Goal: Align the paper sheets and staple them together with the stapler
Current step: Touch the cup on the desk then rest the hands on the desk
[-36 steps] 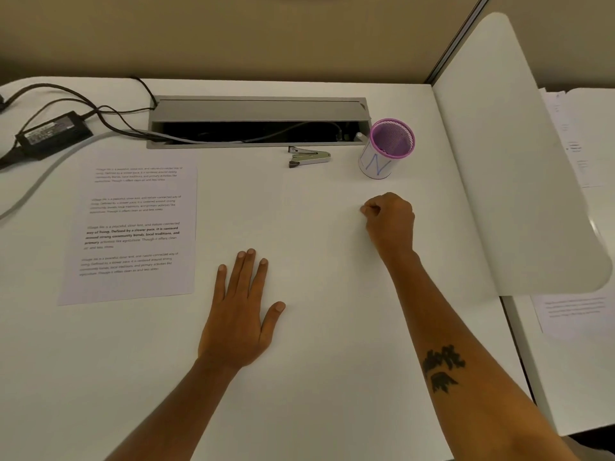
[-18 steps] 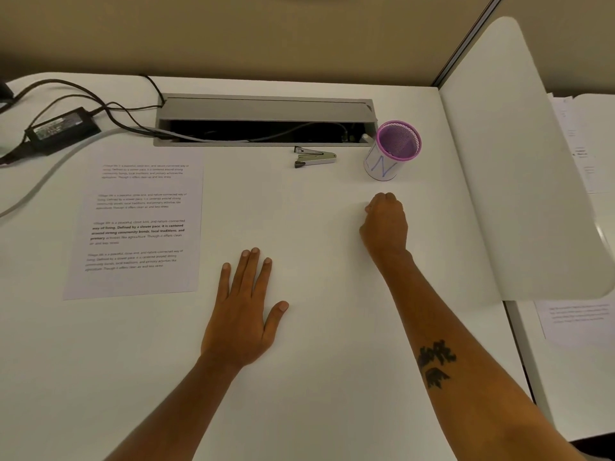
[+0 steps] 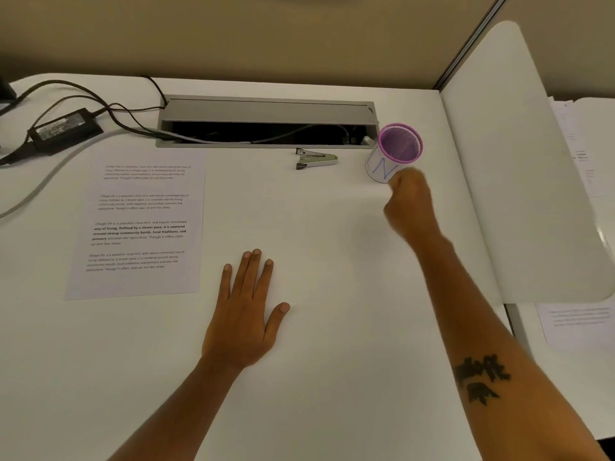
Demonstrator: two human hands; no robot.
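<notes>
- We see a smooth white desk (image 3: 332,377), tan partition behind.
- Paper sheets (image 3: 139,224) lie flat, left.
- Metal stapler (image 3: 316,159) lies by the cable tray (image 3: 266,109).
- Left hand (image 3: 244,314) lies flat, fingers spread; right hand (image 3: 409,204) fisted (blurred) near a purple mesh cup (image 3: 397,148).

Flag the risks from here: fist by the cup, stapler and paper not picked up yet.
1. The right hand, closed in a fist, is blurred right at the base of the pink mesh cup; it could knock it over.
2. The stapler lies left of the cup, so the hand may be off target.
3. The paper lies apart from the flat left hand, unpinned, so sheets could slide.
</notes>
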